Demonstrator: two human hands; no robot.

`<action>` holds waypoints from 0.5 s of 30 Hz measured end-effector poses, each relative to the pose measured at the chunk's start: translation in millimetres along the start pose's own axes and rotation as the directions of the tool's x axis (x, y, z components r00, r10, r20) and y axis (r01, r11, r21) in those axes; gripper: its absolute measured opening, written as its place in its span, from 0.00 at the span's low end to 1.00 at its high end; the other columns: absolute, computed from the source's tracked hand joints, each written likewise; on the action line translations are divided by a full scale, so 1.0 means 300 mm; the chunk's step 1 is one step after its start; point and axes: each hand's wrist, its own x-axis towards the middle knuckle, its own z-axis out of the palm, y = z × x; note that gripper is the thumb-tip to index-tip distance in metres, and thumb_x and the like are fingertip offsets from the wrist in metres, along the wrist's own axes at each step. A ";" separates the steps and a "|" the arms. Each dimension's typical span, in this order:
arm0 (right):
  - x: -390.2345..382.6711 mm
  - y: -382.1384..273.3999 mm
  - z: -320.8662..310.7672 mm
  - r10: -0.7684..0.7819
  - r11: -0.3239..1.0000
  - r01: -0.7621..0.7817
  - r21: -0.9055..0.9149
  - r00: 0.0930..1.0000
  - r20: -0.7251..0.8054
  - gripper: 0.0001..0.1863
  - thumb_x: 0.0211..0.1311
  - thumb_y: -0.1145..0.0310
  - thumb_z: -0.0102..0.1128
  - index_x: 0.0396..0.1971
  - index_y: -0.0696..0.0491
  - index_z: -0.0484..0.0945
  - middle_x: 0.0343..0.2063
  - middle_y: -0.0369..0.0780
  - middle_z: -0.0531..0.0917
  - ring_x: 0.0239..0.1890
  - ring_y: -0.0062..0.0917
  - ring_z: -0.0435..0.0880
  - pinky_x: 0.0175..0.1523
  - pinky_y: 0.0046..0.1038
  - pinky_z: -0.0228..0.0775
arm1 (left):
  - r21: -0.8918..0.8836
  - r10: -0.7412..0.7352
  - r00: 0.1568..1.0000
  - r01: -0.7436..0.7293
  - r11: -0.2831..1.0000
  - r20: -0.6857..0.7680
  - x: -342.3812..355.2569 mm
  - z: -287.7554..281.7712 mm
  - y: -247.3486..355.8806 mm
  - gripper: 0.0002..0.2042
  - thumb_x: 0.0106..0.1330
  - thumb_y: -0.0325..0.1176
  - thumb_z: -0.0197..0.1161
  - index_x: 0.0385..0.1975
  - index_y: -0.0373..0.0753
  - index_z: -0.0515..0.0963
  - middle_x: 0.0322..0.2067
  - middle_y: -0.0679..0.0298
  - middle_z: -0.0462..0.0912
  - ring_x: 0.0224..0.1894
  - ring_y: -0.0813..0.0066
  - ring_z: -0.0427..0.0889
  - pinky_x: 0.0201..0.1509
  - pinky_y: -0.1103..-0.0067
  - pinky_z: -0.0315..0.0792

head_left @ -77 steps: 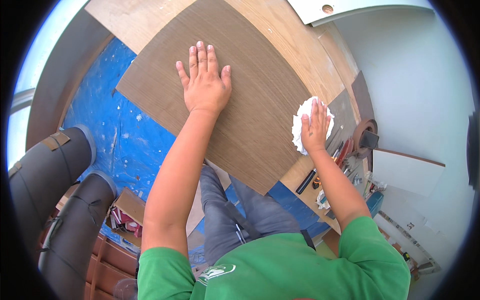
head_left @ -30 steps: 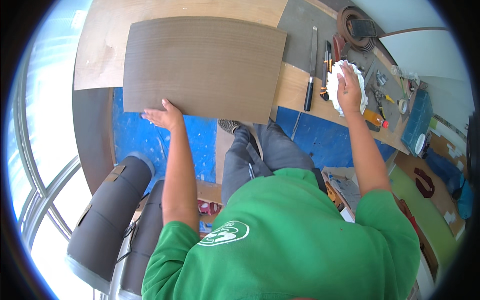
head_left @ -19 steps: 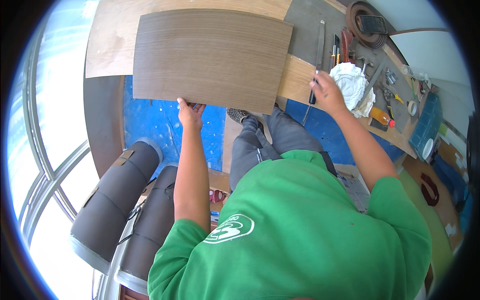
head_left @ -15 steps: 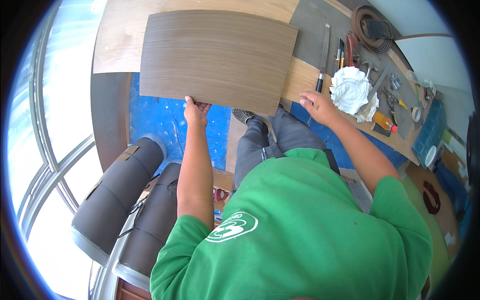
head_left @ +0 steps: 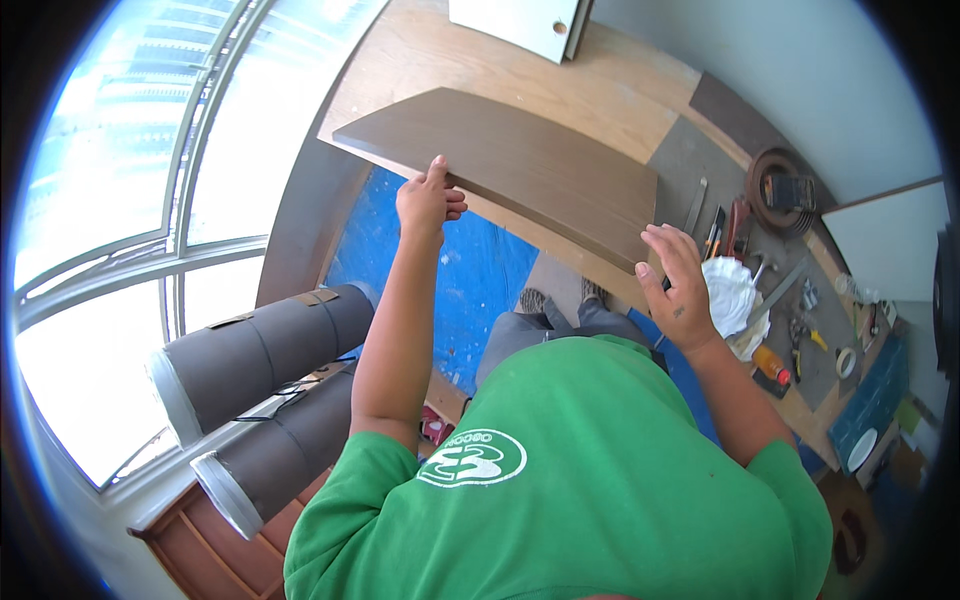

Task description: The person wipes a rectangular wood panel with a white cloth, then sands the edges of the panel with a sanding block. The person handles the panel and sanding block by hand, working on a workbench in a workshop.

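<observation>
A brown wood-grain board (head_left: 520, 165) lies on the workbench (head_left: 620, 85), its near edge close to the bench's front edge. My left hand (head_left: 428, 203) is closed at that near edge, left of the middle, with one digit against the edge and the other fingers curled below. At the board's right near corner is my right hand (head_left: 682, 290), its fingers apart and stretched toward the corner. Whether its fingertips touch the board I cannot tell.
Right of the board are crumpled white cloth (head_left: 728, 295), a steel ruler (head_left: 778, 292), an orange bottle (head_left: 768, 362), coiled brown edging (head_left: 760, 185) and a phone (head_left: 790, 192). A white panel (head_left: 520, 22) stands behind. Dark rolls (head_left: 275, 335) lie left, above blue floor sheeting (head_left: 400, 245).
My right hand has moved from beside the cloth to the board's right corner. The board now sits lower and flatter over the bench. The whole view has turned and shifted.
</observation>
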 end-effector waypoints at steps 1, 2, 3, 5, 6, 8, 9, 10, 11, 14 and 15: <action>0.046 -0.030 -0.018 -0.032 0.999 0.031 -0.023 0.999 -0.024 0.22 0.64 0.71 0.65 0.57 0.59 0.79 0.58 0.49 0.80 0.65 0.49 0.75 0.71 0.44 0.66 | 0.047 0.031 1.000 -0.030 0.998 -0.004 0.009 0.027 0.055 0.25 0.73 0.51 0.66 0.36 0.27 0.78 0.20 0.56 0.80 0.17 0.69 0.80 0.21 0.76 0.74; 0.090 -0.056 -0.033 -0.062 0.997 0.059 -0.048 0.997 -0.046 0.22 0.64 0.70 0.67 0.57 0.60 0.79 0.58 0.49 0.80 0.65 0.50 0.75 0.70 0.45 0.66 | 0.096 0.048 0.999 -0.047 0.994 -0.009 0.019 0.056 0.108 0.25 0.73 0.51 0.66 0.34 0.29 0.79 0.18 0.58 0.78 0.16 0.71 0.79 0.20 0.77 0.73; 0.141 -0.073 -0.042 -0.119 0.987 0.112 -0.118 0.991 -0.057 0.23 0.63 0.69 0.68 0.57 0.60 0.79 0.57 0.49 0.81 0.63 0.50 0.76 0.70 0.46 0.67 | 0.104 0.071 0.997 -0.070 0.992 -0.006 0.030 0.083 0.155 0.26 0.72 0.53 0.68 0.30 0.29 0.79 0.18 0.58 0.79 0.16 0.72 0.78 0.20 0.77 0.72; 0.240 -0.090 -0.041 -0.141 0.976 0.129 -0.175 0.988 -0.057 0.23 0.62 0.69 0.68 0.56 0.60 0.79 0.56 0.50 0.81 0.61 0.50 0.77 0.67 0.45 0.69 | 0.176 0.132 0.991 -0.134 0.975 0.020 0.061 0.135 0.246 0.27 0.71 0.54 0.69 0.30 0.28 0.80 0.18 0.59 0.79 0.16 0.73 0.78 0.20 0.77 0.72; 0.287 -0.089 -0.036 -0.150 0.969 0.136 -0.204 0.987 -0.056 0.23 0.62 0.68 0.68 0.56 0.61 0.79 0.56 0.50 0.82 0.60 0.50 0.78 0.66 0.44 0.70 | 0.205 0.165 0.986 -0.169 0.964 0.036 0.077 0.160 0.285 0.27 0.70 0.54 0.69 0.30 0.28 0.80 0.18 0.59 0.79 0.16 0.73 0.78 0.20 0.77 0.73; 0.377 -0.062 -0.031 -0.038 0.963 0.027 -0.270 0.999 -0.038 0.22 0.63 0.69 0.67 0.56 0.59 0.80 0.54 0.49 0.83 0.58 0.48 0.80 0.63 0.43 0.71 | 0.244 0.217 0.974 -0.225 0.943 0.061 0.115 0.215 0.352 0.27 0.70 0.55 0.69 0.29 0.29 0.80 0.18 0.60 0.79 0.17 0.74 0.79 0.21 0.77 0.74; 0.416 -0.042 -0.032 0.023 0.952 -0.033 -0.306 0.999 -0.037 0.21 0.63 0.70 0.67 0.55 0.59 0.80 0.53 0.49 0.84 0.57 0.48 0.81 0.62 0.43 0.72 | 0.260 0.246 0.966 -0.258 0.931 0.080 0.137 0.238 0.376 0.27 0.70 0.55 0.69 0.29 0.30 0.80 0.18 0.61 0.80 0.17 0.75 0.79 0.22 0.78 0.74; 0.453 -0.019 -0.033 0.009 0.952 -0.034 -0.303 0.997 -0.083 0.20 0.63 0.70 0.66 0.55 0.58 0.80 0.51 0.48 0.84 0.55 0.47 0.82 0.60 0.42 0.73 | 0.245 0.263 0.959 -0.282 0.928 0.104 0.160 0.260 0.392 0.27 0.70 0.55 0.68 0.29 0.30 0.80 0.19 0.60 0.80 0.17 0.75 0.79 0.23 0.78 0.75; 0.485 0.005 -0.037 0.003 0.952 -0.041 -0.302 0.992 -0.126 0.19 0.64 0.71 0.65 0.54 0.57 0.80 0.50 0.48 0.85 0.54 0.46 0.82 0.59 0.42 0.73 | 0.230 0.276 0.952 -0.301 0.925 0.134 0.187 0.279 0.399 0.27 0.71 0.55 0.68 0.30 0.30 0.81 0.19 0.60 0.81 0.18 0.75 0.80 0.23 0.78 0.75; 0.562 0.062 -0.052 -0.034 0.943 -0.039 -0.332 0.977 -0.212 0.17 0.65 0.72 0.64 0.54 0.55 0.82 0.48 0.47 0.86 0.51 0.45 0.84 0.58 0.41 0.74 | 0.164 0.341 0.896 -0.396 0.903 0.285 0.282 0.277 0.369 0.26 0.72 0.54 0.65 0.32 0.31 0.82 0.22 0.58 0.83 0.20 0.75 0.82 0.26 0.78 0.77; 0.577 0.072 -0.055 -0.009 0.938 -0.071 -0.341 0.974 -0.227 0.17 0.65 0.72 0.64 0.54 0.55 0.82 0.47 0.47 0.87 0.50 0.45 0.84 0.57 0.41 0.74 | 0.134 0.347 0.882 -0.405 0.905 0.319 0.314 0.254 0.340 0.25 0.73 0.54 0.65 0.32 0.31 0.82 0.22 0.57 0.84 0.21 0.74 0.83 0.28 0.77 0.78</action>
